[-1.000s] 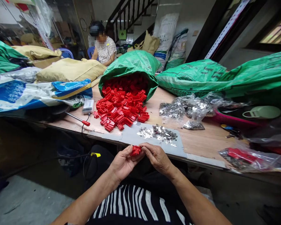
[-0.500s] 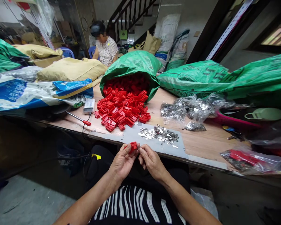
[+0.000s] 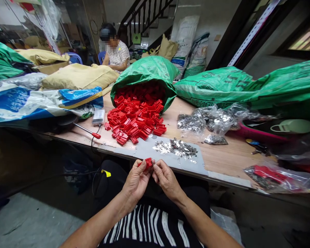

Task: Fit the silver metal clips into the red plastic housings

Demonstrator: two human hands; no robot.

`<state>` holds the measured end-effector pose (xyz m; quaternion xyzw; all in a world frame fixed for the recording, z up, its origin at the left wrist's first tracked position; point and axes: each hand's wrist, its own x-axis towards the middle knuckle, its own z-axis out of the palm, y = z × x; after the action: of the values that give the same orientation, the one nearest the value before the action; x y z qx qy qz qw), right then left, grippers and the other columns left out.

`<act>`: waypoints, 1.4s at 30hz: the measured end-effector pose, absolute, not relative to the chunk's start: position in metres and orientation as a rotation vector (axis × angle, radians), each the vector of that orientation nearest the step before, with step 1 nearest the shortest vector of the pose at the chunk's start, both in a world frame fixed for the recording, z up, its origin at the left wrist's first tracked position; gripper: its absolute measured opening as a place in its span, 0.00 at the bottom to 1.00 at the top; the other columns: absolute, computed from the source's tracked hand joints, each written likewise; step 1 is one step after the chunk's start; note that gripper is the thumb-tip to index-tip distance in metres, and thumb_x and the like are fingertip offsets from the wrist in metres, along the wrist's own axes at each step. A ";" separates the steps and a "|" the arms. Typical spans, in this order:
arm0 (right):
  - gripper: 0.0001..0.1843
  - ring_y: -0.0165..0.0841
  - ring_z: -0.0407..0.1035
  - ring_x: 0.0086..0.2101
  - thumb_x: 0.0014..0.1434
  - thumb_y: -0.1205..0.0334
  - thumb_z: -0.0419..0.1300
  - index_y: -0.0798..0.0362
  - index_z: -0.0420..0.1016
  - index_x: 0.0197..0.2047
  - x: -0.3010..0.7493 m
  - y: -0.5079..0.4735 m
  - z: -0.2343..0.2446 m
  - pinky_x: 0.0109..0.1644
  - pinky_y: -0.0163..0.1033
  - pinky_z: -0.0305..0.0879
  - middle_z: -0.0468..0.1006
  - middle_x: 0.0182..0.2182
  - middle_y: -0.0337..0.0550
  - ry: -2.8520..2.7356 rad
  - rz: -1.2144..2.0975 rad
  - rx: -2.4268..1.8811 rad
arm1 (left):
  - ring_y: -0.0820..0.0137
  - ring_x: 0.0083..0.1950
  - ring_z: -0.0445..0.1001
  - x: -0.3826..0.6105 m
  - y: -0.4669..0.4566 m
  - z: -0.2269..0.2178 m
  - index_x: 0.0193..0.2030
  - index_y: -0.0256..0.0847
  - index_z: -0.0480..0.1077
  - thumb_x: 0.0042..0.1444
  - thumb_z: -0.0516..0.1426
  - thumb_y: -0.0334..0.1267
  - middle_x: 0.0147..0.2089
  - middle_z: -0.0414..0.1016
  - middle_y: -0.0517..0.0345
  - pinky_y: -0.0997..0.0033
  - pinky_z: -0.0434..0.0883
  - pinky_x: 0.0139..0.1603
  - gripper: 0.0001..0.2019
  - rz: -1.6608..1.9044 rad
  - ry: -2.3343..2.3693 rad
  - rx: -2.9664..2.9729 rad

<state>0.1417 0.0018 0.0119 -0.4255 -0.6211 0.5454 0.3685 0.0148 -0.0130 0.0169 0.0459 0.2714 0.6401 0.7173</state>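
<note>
My left hand (image 3: pixel 137 179) is closed around a red plastic part (image 3: pixel 148 162), just in front of the table's near edge. The part is small and blocky, partly covered by the thumb and fingers. Right beside it, my right hand (image 3: pixel 166 177) pinches thumb and forefinger together at the part's right side. What sits in that pinch is too small and covered to make out. Beyond my hands, small flat metal pieces (image 3: pixel 175 147) lie spread on a grey mat (image 3: pixel 193 167). A heap of similar red plastic parts (image 3: pixel 134 120) spills toward me from a green sack (image 3: pixel 147 69).
Clear bags of metal pieces (image 3: pixel 191 122) lie on the right of the table, near a pink basket (image 3: pixel 258 133). A red-handled tool (image 3: pixel 95 135) points toward the heap from the left. More sacks (image 3: pixel 80 77) line the back. Another person (image 3: pixel 117 55) sits beyond them.
The red part and both hands have shifted very slightly; the grip of each looks the same. The person at the back has moved an arm a little.
</note>
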 end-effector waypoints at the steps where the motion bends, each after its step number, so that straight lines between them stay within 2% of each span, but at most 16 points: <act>1: 0.18 0.25 0.51 0.18 0.65 0.45 0.48 0.50 0.58 0.32 0.142 0.002 0.011 0.21 0.31 0.49 0.61 0.17 0.30 -1.591 1.407 -1.085 | 0.70 0.42 0.79 0.015 -0.013 0.016 0.24 0.39 0.64 0.41 0.70 0.33 0.33 0.80 0.59 0.71 0.71 0.52 0.16 1.417 0.606 0.109; 7: 0.19 0.23 0.48 0.16 0.63 0.42 0.50 0.50 0.57 0.32 0.144 0.001 0.010 0.19 0.31 0.44 0.62 0.18 0.29 -1.480 1.542 -1.067 | 0.68 0.43 0.79 0.015 -0.012 0.016 0.24 0.39 0.62 0.42 0.69 0.35 0.33 0.79 0.58 0.67 0.70 0.53 0.17 1.400 0.648 0.200; 10: 0.19 0.23 0.46 0.15 0.62 0.42 0.51 0.50 0.59 0.34 0.147 0.002 0.011 0.18 0.30 0.42 0.62 0.18 0.29 -1.434 1.582 -1.054 | 0.69 0.42 0.78 0.010 -0.010 0.019 0.26 0.38 0.63 0.42 0.68 0.33 0.35 0.79 0.59 0.69 0.70 0.51 0.15 1.468 0.737 0.408; 13: 0.19 0.23 0.47 0.16 0.61 0.42 0.52 0.51 0.60 0.35 0.154 0.005 0.012 0.18 0.30 0.42 0.61 0.18 0.29 -1.416 1.565 -1.077 | 0.71 0.43 0.77 0.005 -0.011 0.022 0.33 0.39 0.69 0.41 0.68 0.28 0.42 0.78 0.59 0.72 0.70 0.49 0.15 1.567 0.908 0.673; 18: 0.20 0.24 0.50 0.17 0.60 0.41 0.52 0.51 0.61 0.36 0.164 0.010 0.015 0.19 0.31 0.46 0.62 0.19 0.30 -1.452 1.546 -1.112 | 0.67 0.44 0.77 0.003 -0.015 0.021 0.44 0.42 0.70 0.37 0.69 0.26 0.44 0.78 0.55 0.69 0.71 0.49 0.25 1.577 1.038 0.880; 21: 0.20 0.24 0.51 0.18 0.61 0.41 0.52 0.51 0.61 0.37 0.167 0.012 0.015 0.20 0.31 0.47 0.62 0.20 0.31 -1.498 1.533 -1.121 | 0.65 0.45 0.77 0.003 -0.017 0.019 0.44 0.42 0.72 0.37 0.69 0.24 0.44 0.79 0.54 0.70 0.70 0.52 0.25 1.570 1.087 0.916; 25: 0.18 0.25 0.53 0.19 0.64 0.43 0.49 0.50 0.63 0.39 0.170 0.014 0.013 0.22 0.32 0.49 0.64 0.20 0.31 -1.651 1.440 -1.149 | 0.65 0.46 0.76 0.001 -0.019 0.018 0.43 0.44 0.75 0.40 0.68 0.27 0.44 0.78 0.55 0.70 0.67 0.54 0.20 1.519 1.190 1.112; 29: 0.14 0.27 0.58 0.22 0.66 0.48 0.48 0.50 0.63 0.42 0.172 0.014 0.019 0.27 0.33 0.53 0.66 0.21 0.32 -1.834 1.317 -1.149 | 0.64 0.47 0.75 -0.002 -0.019 0.018 0.44 0.47 0.76 0.45 0.66 0.31 0.41 0.79 0.57 0.65 0.61 0.62 0.17 1.462 1.292 1.314; 35: 0.10 0.29 0.63 0.24 0.67 0.53 0.48 0.50 0.63 0.39 0.170 0.011 0.031 0.33 0.35 0.58 0.69 0.21 0.33 -1.981 1.232 -1.154 | 0.63 0.48 0.75 -0.003 -0.019 0.016 0.43 0.48 0.77 0.43 0.67 0.30 0.39 0.79 0.59 0.62 0.58 0.65 0.17 1.451 1.289 1.268; 38: 0.10 0.29 0.64 0.24 0.67 0.54 0.48 0.50 0.63 0.38 0.171 0.012 0.031 0.33 0.35 0.58 0.70 0.22 0.33 -2.024 1.216 -1.172 | 0.63 0.47 0.75 -0.004 -0.019 0.015 0.43 0.47 0.77 0.44 0.66 0.30 0.40 0.79 0.58 0.64 0.61 0.62 0.17 1.454 1.296 1.300; 42: 0.09 0.30 0.65 0.25 0.66 0.55 0.49 0.50 0.64 0.38 0.176 0.023 0.030 0.33 0.36 0.59 0.72 0.23 0.34 -2.053 1.133 -1.218 | 0.66 0.43 0.75 -0.006 -0.020 0.005 0.45 0.46 0.75 0.46 0.64 0.30 0.43 0.79 0.57 0.70 0.69 0.49 0.17 1.328 1.255 1.443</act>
<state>0.1755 0.0228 0.0302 -0.4466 -0.7528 0.4156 0.2471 -0.0056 -0.0203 0.0053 0.5692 0.4949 0.5240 0.3956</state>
